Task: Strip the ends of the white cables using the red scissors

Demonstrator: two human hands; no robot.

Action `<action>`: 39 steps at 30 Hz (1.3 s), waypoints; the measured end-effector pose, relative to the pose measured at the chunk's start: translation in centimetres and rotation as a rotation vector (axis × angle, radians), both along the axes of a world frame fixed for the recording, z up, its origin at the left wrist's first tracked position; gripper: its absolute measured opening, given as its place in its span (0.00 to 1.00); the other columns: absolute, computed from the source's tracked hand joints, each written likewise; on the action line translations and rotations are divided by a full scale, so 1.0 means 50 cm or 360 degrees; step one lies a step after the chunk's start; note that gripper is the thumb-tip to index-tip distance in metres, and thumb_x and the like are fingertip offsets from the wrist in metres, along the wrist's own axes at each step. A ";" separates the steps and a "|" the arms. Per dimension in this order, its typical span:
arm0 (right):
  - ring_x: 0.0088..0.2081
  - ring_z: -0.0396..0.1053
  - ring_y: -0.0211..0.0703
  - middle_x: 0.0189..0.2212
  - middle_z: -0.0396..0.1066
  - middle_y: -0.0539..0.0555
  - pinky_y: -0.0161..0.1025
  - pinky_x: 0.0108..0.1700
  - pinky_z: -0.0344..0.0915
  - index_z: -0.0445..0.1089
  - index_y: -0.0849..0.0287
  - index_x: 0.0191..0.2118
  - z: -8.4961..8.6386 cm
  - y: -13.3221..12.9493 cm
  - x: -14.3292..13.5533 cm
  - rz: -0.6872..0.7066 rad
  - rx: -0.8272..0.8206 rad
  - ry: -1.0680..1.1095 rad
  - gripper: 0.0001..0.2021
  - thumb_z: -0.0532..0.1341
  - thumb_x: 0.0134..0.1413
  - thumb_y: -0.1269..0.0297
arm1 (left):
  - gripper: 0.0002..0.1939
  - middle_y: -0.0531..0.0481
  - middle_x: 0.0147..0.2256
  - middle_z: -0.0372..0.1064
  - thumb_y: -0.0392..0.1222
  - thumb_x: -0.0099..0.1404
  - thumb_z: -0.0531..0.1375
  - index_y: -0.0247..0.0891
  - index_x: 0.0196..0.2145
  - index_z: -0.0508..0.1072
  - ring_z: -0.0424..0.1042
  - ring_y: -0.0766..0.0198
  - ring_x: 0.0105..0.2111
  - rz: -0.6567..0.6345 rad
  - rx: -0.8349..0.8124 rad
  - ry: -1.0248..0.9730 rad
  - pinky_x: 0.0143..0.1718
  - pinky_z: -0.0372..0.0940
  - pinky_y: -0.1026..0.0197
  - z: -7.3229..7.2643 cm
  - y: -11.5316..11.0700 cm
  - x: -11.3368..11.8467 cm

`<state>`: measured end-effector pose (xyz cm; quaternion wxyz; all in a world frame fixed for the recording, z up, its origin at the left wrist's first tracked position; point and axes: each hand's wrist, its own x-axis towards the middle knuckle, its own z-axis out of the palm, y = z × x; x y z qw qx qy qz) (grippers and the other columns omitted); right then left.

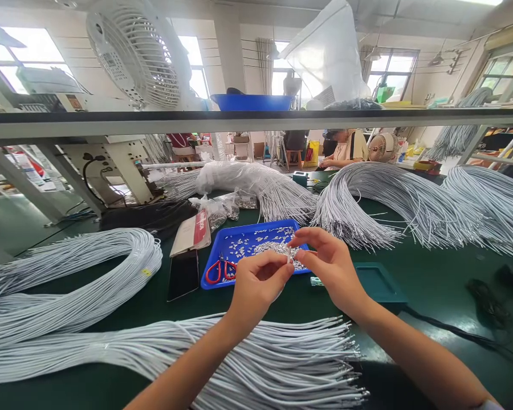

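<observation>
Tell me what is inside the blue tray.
The blue tray holds many small pale pieces and red-handled scissors at its left end. The left hand and right hand hide part of it, so what lies behind them cannot be seen.

White fan (137,57) is standing on the shelf (256,123) over the bench's far edge; blue basin (252,103) and whitish plastic bag (331,54) are sitting to its right. Red-and-white booklet (190,234) and dark phone (183,275) are lying left of bench middle. Person (351,148) is sitting beyond the far edge, beside a smaller fan (383,147).
</observation>
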<state>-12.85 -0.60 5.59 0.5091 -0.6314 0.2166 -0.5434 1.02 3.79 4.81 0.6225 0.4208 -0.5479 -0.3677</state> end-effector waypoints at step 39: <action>0.39 0.68 0.41 0.33 0.69 0.51 0.38 0.39 0.67 0.68 0.56 0.34 0.001 -0.004 0.000 -0.0071 -0.0006 -0.0054 0.06 0.62 0.47 0.69 | 0.05 0.53 0.19 0.65 0.38 0.54 0.66 0.33 0.24 0.76 0.64 0.72 0.18 0.0038 0.0009 0.0082 0.19 0.62 0.70 -0.014 -0.001 -0.009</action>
